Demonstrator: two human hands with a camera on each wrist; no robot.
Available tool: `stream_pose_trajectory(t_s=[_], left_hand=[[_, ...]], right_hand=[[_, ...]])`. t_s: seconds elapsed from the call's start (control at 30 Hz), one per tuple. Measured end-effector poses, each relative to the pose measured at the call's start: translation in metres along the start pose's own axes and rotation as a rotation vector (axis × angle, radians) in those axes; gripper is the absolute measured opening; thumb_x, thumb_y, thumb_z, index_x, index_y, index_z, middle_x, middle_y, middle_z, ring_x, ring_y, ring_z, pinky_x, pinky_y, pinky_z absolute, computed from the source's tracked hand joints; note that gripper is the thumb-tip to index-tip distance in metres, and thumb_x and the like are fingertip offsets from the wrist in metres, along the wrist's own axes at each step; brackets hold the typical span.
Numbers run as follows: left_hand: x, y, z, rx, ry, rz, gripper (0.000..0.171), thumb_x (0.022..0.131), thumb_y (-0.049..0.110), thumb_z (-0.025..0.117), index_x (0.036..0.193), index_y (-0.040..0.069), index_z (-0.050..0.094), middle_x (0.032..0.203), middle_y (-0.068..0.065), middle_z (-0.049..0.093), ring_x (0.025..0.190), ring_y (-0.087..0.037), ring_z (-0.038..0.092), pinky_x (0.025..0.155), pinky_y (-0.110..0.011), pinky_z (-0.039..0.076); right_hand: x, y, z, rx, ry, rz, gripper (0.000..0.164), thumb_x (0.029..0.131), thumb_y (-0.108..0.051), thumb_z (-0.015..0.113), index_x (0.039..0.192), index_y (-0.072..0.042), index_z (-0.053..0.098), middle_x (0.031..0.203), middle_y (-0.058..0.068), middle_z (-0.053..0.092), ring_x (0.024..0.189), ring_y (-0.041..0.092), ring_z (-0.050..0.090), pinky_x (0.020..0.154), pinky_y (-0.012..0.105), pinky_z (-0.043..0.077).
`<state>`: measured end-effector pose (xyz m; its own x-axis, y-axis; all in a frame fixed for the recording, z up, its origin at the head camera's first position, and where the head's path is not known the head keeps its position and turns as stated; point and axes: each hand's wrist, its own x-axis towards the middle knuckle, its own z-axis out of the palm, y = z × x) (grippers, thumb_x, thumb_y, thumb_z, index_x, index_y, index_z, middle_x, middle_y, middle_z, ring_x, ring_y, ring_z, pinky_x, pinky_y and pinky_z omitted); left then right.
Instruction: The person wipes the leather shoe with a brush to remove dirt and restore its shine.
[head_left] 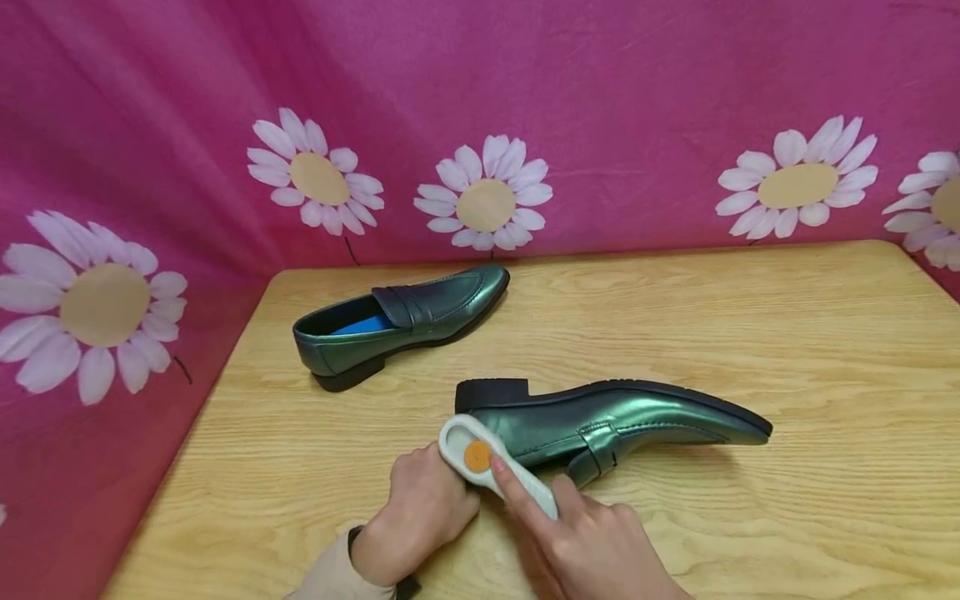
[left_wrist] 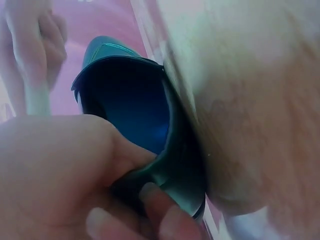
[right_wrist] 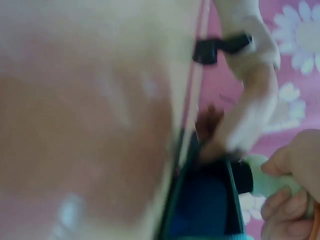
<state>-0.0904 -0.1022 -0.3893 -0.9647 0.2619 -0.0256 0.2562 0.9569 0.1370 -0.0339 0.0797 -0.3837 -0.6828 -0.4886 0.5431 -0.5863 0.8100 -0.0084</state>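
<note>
A shiny green loafer (head_left: 555, 429) lies on its side on the wooden table, its black sole facing away from me. My left hand (head_left: 427, 500) pinches the loafer at its heel end; in the left wrist view the thumb goes inside the opening and the fingers lie outside the heel. A white-handled shoe brush (head_left: 536, 487) with an orange spot is in my right hand (head_left: 600, 542), index finger stretched along the handle. The brush's dark head (right_wrist: 243, 177) is right at the loafer's side near the heel in the right wrist view.
Another green loafer (head_left: 420, 312) with a blue insole stands upright farther back on the left of the wooden table (head_left: 840, 350). Pink cloth (head_left: 622, 100) with large white daisies hangs behind the table and along its left side.
</note>
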Motion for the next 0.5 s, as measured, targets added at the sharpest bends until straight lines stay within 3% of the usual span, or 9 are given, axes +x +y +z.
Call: stream_pose_trajectory(t_s=[0.1,0.17,0.27,0.33,0.43,0.5], left_hand=[[-0.002,-0.002,0.002,-0.024,0.062,0.019,0.025,0.068,0.022,0.072,0.065,0.013,0.048,0.061,-0.003,0.055,0.055,-0.026,0.06,0.047,-0.037,0.043],[-0.003,-0.002,0.002,-0.026,0.069,0.029,0.03,0.068,0.026,0.073,0.062,0.015,0.046,0.059,-0.003,0.054,0.054,-0.026,0.059,0.046,-0.037,0.042],[-0.002,-0.004,0.003,-0.045,0.045,0.048,0.033,0.068,0.03,0.073,0.059,0.016,0.044,0.057,-0.002,0.053,0.053,-0.025,0.058,0.045,-0.036,0.041],[-0.002,-0.005,0.002,-0.045,0.026,0.063,0.034,0.068,0.029,0.073,0.057,0.017,0.043,0.057,-0.001,0.052,0.053,-0.024,0.058,0.044,-0.035,0.041],[0.0,-0.006,0.001,-0.031,0.004,0.075,0.033,0.067,0.026,0.073,0.055,0.016,0.044,0.056,-0.001,0.051,0.053,-0.023,0.058,0.043,-0.036,0.041],[0.001,-0.005,0.0,-0.02,-0.024,0.062,0.028,0.067,0.022,0.071,0.055,0.014,0.047,0.057,-0.001,0.051,0.053,-0.023,0.058,0.043,-0.036,0.042]], right_hand=[[-0.007,-0.004,0.003,-0.023,0.031,-0.034,0.051,0.102,-0.031,0.013,0.139,-0.022,0.046,0.065,0.002,0.04,0.037,0.009,0.028,0.031,0.023,0.02],[-0.011,-0.006,0.002,-0.037,0.009,-0.013,0.052,0.102,-0.032,0.011,0.14,-0.024,0.045,0.065,0.001,0.039,0.037,0.009,0.026,0.033,0.022,0.018],[-0.02,-0.009,-0.003,-0.027,-0.059,0.033,0.052,0.102,-0.047,0.016,0.14,-0.027,0.046,0.066,-0.002,0.037,0.038,0.006,0.021,0.036,0.021,0.016],[-0.027,-0.011,-0.009,-0.029,-0.133,0.074,0.056,0.098,-0.061,0.025,0.141,-0.032,0.044,0.066,-0.005,0.034,0.039,0.004,0.016,0.038,0.02,0.015],[-0.033,-0.01,-0.015,-0.019,-0.206,0.113,0.061,0.089,-0.06,0.053,0.144,-0.035,0.041,0.066,-0.009,0.03,0.04,0.001,0.012,0.04,0.019,0.013],[-0.031,-0.005,-0.017,-0.027,-0.212,0.122,0.059,0.091,-0.055,0.053,0.145,-0.036,0.039,0.065,-0.009,0.03,0.04,0.0,0.013,0.039,0.018,0.014]])
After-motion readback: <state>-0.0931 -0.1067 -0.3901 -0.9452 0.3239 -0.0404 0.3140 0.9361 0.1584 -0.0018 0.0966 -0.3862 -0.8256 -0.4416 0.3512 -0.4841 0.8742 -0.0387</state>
